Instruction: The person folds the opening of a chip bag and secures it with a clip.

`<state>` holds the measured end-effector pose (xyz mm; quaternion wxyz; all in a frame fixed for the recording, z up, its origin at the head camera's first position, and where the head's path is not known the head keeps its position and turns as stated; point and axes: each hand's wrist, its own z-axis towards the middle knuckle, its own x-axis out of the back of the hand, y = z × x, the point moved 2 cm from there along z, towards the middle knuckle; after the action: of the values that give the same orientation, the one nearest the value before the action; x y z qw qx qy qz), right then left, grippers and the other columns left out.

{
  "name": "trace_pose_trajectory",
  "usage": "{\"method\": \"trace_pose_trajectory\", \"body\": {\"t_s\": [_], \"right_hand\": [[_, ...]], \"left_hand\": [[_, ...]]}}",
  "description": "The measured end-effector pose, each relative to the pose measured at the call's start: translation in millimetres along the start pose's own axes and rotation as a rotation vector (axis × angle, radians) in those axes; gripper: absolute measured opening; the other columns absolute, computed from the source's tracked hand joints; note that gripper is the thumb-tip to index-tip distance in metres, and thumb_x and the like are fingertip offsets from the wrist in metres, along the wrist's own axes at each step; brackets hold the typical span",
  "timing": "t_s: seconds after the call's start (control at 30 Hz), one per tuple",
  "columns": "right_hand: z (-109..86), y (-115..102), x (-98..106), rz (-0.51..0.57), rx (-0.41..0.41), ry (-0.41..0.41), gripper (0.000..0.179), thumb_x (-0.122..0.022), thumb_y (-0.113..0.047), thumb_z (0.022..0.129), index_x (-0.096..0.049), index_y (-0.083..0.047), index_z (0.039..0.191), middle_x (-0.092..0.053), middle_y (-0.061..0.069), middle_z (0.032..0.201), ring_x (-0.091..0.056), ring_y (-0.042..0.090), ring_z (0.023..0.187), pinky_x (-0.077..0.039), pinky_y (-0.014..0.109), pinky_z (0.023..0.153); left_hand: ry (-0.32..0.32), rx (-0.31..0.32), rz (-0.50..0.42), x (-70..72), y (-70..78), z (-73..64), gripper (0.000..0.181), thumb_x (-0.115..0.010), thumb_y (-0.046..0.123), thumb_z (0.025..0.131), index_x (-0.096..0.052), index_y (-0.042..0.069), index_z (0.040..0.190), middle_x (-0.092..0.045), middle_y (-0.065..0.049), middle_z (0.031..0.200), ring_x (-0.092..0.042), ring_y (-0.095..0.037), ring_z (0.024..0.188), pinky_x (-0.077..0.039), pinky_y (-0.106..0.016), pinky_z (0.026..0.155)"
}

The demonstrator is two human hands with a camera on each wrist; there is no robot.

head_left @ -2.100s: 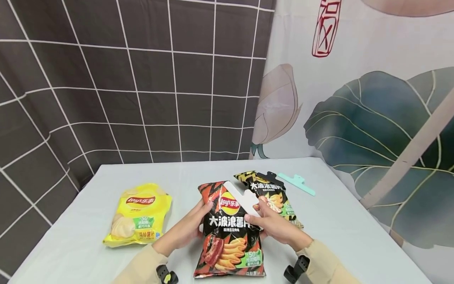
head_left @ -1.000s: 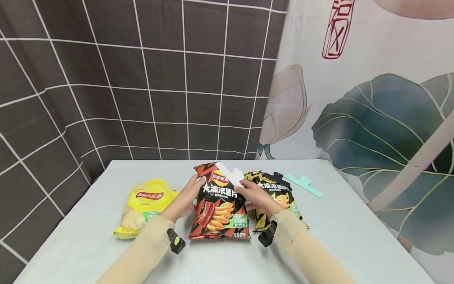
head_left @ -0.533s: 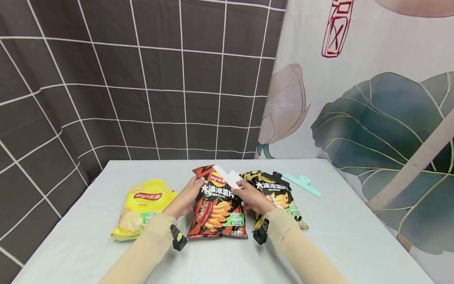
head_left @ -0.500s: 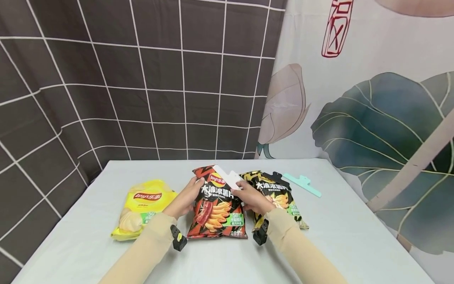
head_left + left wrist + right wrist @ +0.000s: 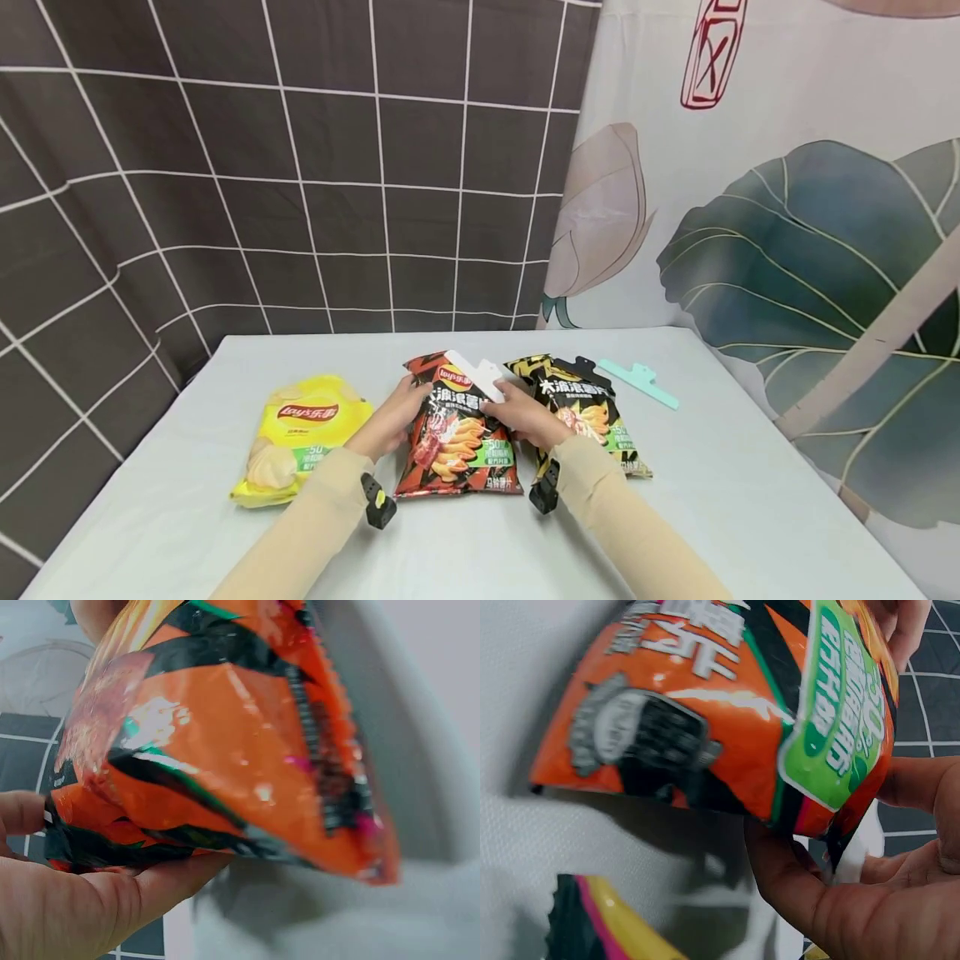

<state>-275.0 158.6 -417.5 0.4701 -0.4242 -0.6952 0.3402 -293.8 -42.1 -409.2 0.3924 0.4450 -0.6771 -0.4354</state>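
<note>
A red and black bag of potato chips is held between the two hands in the middle of the table. Across its top right corner sits a white bag clip. My left hand grips the bag's left side, with a finger and thumb around its edge in the left wrist view. On the opposite side my right hand grips the bag near the clip's lower end; in the right wrist view its fingers reach under the edge. The bag's underside is hidden in the head view.
A yellow chip bag lies on the left. Right beside the red bag is a black and yellow chip bag with a black clip on its top. A turquoise clip lies behind it, on the white-covered table.
The red bag with its white clip has moved away from the body, between the other two bags, and then dipped slightly. Both hands have stayed on it.
</note>
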Motion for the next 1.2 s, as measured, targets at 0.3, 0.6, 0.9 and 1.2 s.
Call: {"method": "trace_pose_trajectory", "body": {"t_s": [0.3, 0.6, 0.9, 1.2], "right_hand": [[1.1, 2.8, -1.4, 0.025, 0.01, -0.017, 0.064, -0.057, -0.022, 0.095, -0.027, -0.006, 0.15, -0.047, 0.022, 0.138, -0.059, 0.031, 0.112, -0.05, 0.047, 0.091], [2.5, 4.4, -4.7, 0.033, 0.017, -0.011, 0.065, -0.055, -0.019, 0.096, -0.024, -0.004, 0.151, -0.039, 0.023, 0.145, -0.056, 0.033, 0.116, -0.048, 0.047, 0.096], [-1.0, -0.8, -5.4, -0.043, 0.047, 0.023, 0.068, -0.054, -0.019, 0.095, -0.021, -0.002, 0.152, -0.026, 0.024, 0.154, -0.034, 0.04, 0.137, -0.033, 0.052, 0.11], [-5.1, -3.0, -7.0, -0.038, 0.08, 0.033, 0.065, -0.055, -0.019, 0.095, -0.026, -0.003, 0.151, -0.039, 0.021, 0.147, -0.043, 0.038, 0.131, -0.034, 0.052, 0.11]], "left_hand": [[-0.016, -0.033, 0.038, -4.1, -1.3, 1.5, 0.066, -0.042, 0.018, 0.098, -0.009, 0.003, 0.153, -0.033, -0.028, 0.147, -0.04, -0.042, 0.131, -0.035, -0.052, 0.108], [-0.024, -0.021, 0.03, -4.4, -5.3, 4.7, 0.067, -0.043, 0.016, 0.097, -0.009, 0.005, 0.153, -0.036, -0.027, 0.145, -0.041, -0.041, 0.13, -0.034, -0.052, 0.109], [-0.007, -0.026, 0.057, -1.7, -4.8, 2.3, 0.07, -0.046, 0.018, 0.096, -0.008, 0.006, 0.154, -0.036, -0.026, 0.145, -0.039, -0.041, 0.13, -0.03, -0.054, 0.111], [-0.031, -0.031, 0.033, 2.5, -0.7, -1.2, 0.072, -0.046, 0.02, 0.097, -0.004, 0.002, 0.154, -0.025, -0.028, 0.151, -0.029, -0.043, 0.138, -0.022, -0.054, 0.115]]}}
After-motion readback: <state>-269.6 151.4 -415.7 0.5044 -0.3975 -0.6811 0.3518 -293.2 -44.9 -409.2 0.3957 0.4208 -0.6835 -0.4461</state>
